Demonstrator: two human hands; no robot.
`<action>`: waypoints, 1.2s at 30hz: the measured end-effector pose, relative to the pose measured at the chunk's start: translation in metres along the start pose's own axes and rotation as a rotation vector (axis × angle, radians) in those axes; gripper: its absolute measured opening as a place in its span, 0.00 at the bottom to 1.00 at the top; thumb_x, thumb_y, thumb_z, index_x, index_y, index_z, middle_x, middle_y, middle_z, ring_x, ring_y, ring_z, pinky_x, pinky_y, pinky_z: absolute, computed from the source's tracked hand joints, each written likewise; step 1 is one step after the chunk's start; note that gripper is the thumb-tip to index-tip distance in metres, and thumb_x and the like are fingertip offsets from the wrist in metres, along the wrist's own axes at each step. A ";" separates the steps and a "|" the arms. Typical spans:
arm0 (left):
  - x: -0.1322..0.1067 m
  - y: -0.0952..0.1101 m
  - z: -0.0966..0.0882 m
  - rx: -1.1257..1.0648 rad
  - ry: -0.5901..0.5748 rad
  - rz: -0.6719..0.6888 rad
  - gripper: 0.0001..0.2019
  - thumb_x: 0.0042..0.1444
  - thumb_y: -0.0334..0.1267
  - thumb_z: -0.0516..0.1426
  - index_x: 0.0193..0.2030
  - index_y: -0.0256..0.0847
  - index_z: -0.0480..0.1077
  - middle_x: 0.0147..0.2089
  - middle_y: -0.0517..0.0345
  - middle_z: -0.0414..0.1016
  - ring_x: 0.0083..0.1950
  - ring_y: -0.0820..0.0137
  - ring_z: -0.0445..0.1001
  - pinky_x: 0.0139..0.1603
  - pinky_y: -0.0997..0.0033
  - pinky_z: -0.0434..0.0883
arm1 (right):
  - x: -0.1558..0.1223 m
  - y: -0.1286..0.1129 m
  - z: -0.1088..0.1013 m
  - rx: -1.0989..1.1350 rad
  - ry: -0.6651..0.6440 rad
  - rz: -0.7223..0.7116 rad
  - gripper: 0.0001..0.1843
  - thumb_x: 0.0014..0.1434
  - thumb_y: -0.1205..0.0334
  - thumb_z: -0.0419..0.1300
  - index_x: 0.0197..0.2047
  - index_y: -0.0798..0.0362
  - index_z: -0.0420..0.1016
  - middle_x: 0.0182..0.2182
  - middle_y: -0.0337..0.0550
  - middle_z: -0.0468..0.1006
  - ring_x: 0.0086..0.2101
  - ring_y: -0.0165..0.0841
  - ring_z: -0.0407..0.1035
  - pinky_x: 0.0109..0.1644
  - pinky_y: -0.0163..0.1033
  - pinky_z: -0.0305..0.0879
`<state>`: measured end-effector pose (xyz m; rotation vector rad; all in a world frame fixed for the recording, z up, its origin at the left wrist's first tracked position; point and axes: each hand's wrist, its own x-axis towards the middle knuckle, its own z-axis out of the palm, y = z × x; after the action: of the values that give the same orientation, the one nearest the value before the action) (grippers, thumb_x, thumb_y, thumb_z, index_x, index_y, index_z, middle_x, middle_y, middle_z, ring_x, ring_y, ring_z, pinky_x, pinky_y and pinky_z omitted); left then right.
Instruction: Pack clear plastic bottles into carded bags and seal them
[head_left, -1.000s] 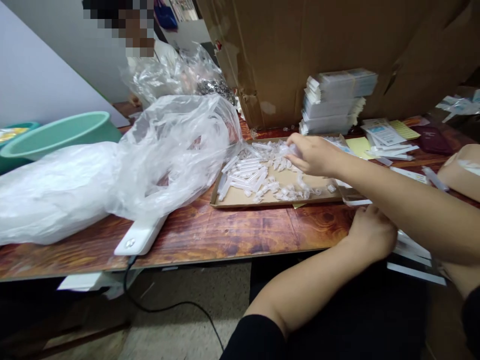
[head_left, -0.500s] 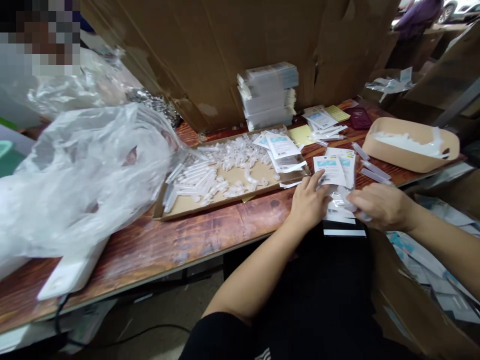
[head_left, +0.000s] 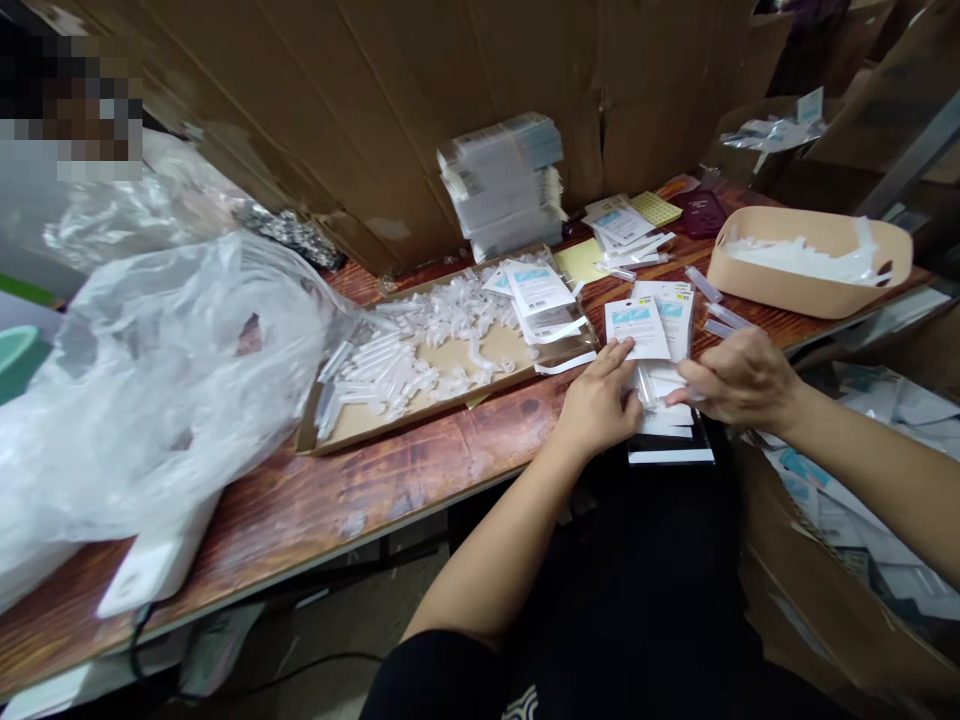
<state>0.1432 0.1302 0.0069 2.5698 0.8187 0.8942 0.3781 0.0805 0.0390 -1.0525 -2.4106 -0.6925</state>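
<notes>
My left hand (head_left: 600, 400) lies over the left side of several flat packets, its fingers stretched out and its thumb apart. The fingertips touch a white and blue printed packet (head_left: 636, 330). Close to the thumb, a clear plastic piece (head_left: 646, 386) lies on the packets at the table edge. My right hand (head_left: 742, 380) is closed just right of these packets, with thumb and fingers pressed together. Whatever its fingers hold is mostly hidden; a bit of something translucent shows beneath them. Clear tubes (head_left: 703, 284) lie behind the right hand.
A shallow cardboard tray (head_left: 375, 425) holds many clear plastic parts, with printed packets on its right end. Behind stand stacked packets (head_left: 506, 200). A beige bin (head_left: 814, 290) holds white strips. A large plastic bag (head_left: 187, 370) covers the table's left. A box of packets stands at lower right.
The view has shifted a little, so the table contents sit further left. My right hand has turned slightly and remains closed beside the packets; my left hand stays on them.
</notes>
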 end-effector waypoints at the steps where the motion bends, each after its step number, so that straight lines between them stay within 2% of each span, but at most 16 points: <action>1: 0.000 0.001 0.000 -0.001 -0.007 -0.005 0.24 0.55 0.29 0.57 0.60 0.35 0.73 0.72 0.40 0.68 0.76 0.53 0.64 0.75 0.49 0.68 | -0.006 -0.002 -0.005 -0.005 -0.007 0.076 0.12 0.68 0.44 0.62 0.43 0.43 0.77 0.31 0.42 0.77 0.33 0.39 0.69 0.40 0.48 0.66; 3: 0.000 0.002 0.000 -0.008 -0.015 -0.010 0.24 0.55 0.28 0.57 0.60 0.35 0.73 0.73 0.40 0.68 0.76 0.52 0.63 0.75 0.48 0.67 | -0.016 -0.006 -0.014 -0.040 0.070 0.093 0.15 0.67 0.41 0.61 0.40 0.43 0.75 0.28 0.42 0.74 0.31 0.39 0.68 0.37 0.47 0.66; 5: 0.000 0.003 -0.001 -0.016 -0.019 -0.004 0.24 0.54 0.28 0.56 0.59 0.33 0.74 0.73 0.38 0.68 0.76 0.51 0.63 0.75 0.48 0.67 | -0.020 -0.011 -0.018 -0.041 0.182 -0.025 0.13 0.68 0.43 0.61 0.41 0.43 0.73 0.29 0.42 0.74 0.31 0.37 0.67 0.35 0.45 0.67; 7: 0.000 0.003 -0.001 -0.020 -0.022 0.002 0.24 0.53 0.28 0.56 0.58 0.32 0.74 0.72 0.37 0.68 0.76 0.51 0.63 0.75 0.49 0.67 | -0.019 -0.015 -0.014 0.014 0.214 -0.122 0.10 0.69 0.48 0.61 0.44 0.44 0.72 0.31 0.41 0.75 0.31 0.36 0.68 0.36 0.43 0.68; 9: 0.000 0.002 -0.001 -0.022 -0.028 0.004 0.26 0.51 0.28 0.56 0.59 0.33 0.73 0.73 0.38 0.67 0.77 0.51 0.62 0.75 0.48 0.67 | -0.017 -0.018 -0.003 0.077 0.153 -0.119 0.09 0.70 0.51 0.60 0.45 0.46 0.73 0.32 0.41 0.75 0.32 0.36 0.68 0.37 0.42 0.68; 11: 0.000 0.001 -0.001 -0.028 -0.043 0.010 0.27 0.51 0.30 0.58 0.61 0.35 0.73 0.73 0.39 0.66 0.77 0.50 0.62 0.75 0.46 0.66 | -0.015 -0.019 0.009 0.098 0.079 -0.059 0.11 0.71 0.50 0.58 0.46 0.48 0.74 0.33 0.43 0.75 0.32 0.35 0.68 0.37 0.42 0.67; 14: 0.000 0.001 -0.002 -0.038 -0.073 0.032 0.27 0.54 0.37 0.60 0.62 0.36 0.72 0.73 0.39 0.67 0.77 0.48 0.61 0.76 0.43 0.64 | -0.012 -0.018 0.022 0.007 -0.020 0.053 0.19 0.73 0.49 0.55 0.56 0.52 0.75 0.36 0.47 0.77 0.34 0.37 0.69 0.38 0.43 0.66; 16: 0.000 0.001 -0.003 -0.042 -0.090 0.044 0.28 0.56 0.42 0.61 0.63 0.34 0.71 0.73 0.37 0.67 0.77 0.46 0.60 0.76 0.42 0.63 | -0.011 -0.019 0.023 -0.062 -0.069 0.102 0.25 0.73 0.49 0.53 0.65 0.55 0.71 0.39 0.49 0.77 0.36 0.39 0.70 0.40 0.44 0.65; 19: 0.000 0.002 -0.005 -0.043 -0.123 0.063 0.33 0.57 0.47 0.62 0.66 0.29 0.69 0.72 0.32 0.66 0.77 0.44 0.59 0.76 0.39 0.61 | -0.012 -0.022 0.018 -0.043 -0.085 0.107 0.33 0.73 0.51 0.53 0.75 0.57 0.59 0.43 0.52 0.78 0.39 0.41 0.71 0.43 0.45 0.66; 22: -0.001 0.002 -0.005 -0.042 -0.133 0.075 0.32 0.58 0.47 0.62 0.66 0.32 0.69 0.73 0.33 0.65 0.77 0.45 0.60 0.76 0.38 0.60 | -0.016 -0.024 0.010 0.017 -0.111 0.133 0.38 0.72 0.52 0.54 0.80 0.53 0.47 0.56 0.57 0.76 0.48 0.44 0.73 0.51 0.49 0.67; 24: -0.001 0.002 -0.005 -0.047 -0.114 0.085 0.27 0.60 0.45 0.62 0.64 0.35 0.71 0.74 0.36 0.65 0.77 0.48 0.61 0.76 0.40 0.61 | -0.018 -0.022 0.006 0.051 -0.161 0.182 0.39 0.73 0.52 0.52 0.80 0.52 0.44 0.65 0.60 0.71 0.55 0.47 0.72 0.56 0.53 0.67; 26: -0.001 0.003 -0.004 -0.048 -0.084 0.099 0.23 0.62 0.43 0.61 0.61 0.36 0.72 0.73 0.37 0.67 0.76 0.50 0.64 0.76 0.43 0.64 | -0.018 -0.019 0.003 0.117 -0.219 0.224 0.37 0.73 0.52 0.51 0.79 0.53 0.48 0.68 0.63 0.67 0.60 0.50 0.69 0.58 0.57 0.68; 29: -0.001 0.004 0.001 -0.030 0.002 0.108 0.16 0.65 0.39 0.58 0.57 0.36 0.75 0.69 0.38 0.72 0.73 0.54 0.69 0.73 0.48 0.69 | -0.014 -0.012 0.002 0.296 -0.251 0.280 0.31 0.73 0.51 0.52 0.74 0.55 0.62 0.67 0.62 0.69 0.64 0.50 0.67 0.62 0.59 0.70; 31: 0.000 0.005 0.004 -0.028 0.075 0.107 0.13 0.67 0.36 0.56 0.52 0.37 0.78 0.65 0.41 0.77 0.70 0.56 0.73 0.72 0.51 0.71 | -0.009 -0.009 0.003 0.430 -0.175 0.348 0.25 0.71 0.52 0.55 0.66 0.53 0.73 0.62 0.59 0.75 0.60 0.47 0.72 0.62 0.56 0.71; 33: 0.002 0.006 0.007 -0.037 0.131 0.095 0.11 0.68 0.34 0.55 0.48 0.40 0.80 0.61 0.45 0.80 0.66 0.59 0.77 0.70 0.53 0.74 | -0.002 -0.008 0.005 0.519 -0.059 0.442 0.18 0.68 0.53 0.60 0.55 0.51 0.82 0.55 0.54 0.81 0.52 0.44 0.78 0.58 0.52 0.75; 36: 0.006 0.007 0.012 -0.040 0.201 0.020 0.09 0.64 0.31 0.58 0.43 0.43 0.81 0.56 0.50 0.84 0.59 0.60 0.82 0.64 0.54 0.79 | 0.010 -0.012 0.007 0.540 0.081 0.564 0.10 0.62 0.56 0.65 0.42 0.50 0.85 0.44 0.49 0.85 0.43 0.42 0.81 0.51 0.50 0.78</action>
<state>0.1577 0.1269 0.0039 2.4866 0.8211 1.1780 0.3612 0.0829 0.0357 -1.3252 -1.9116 0.1033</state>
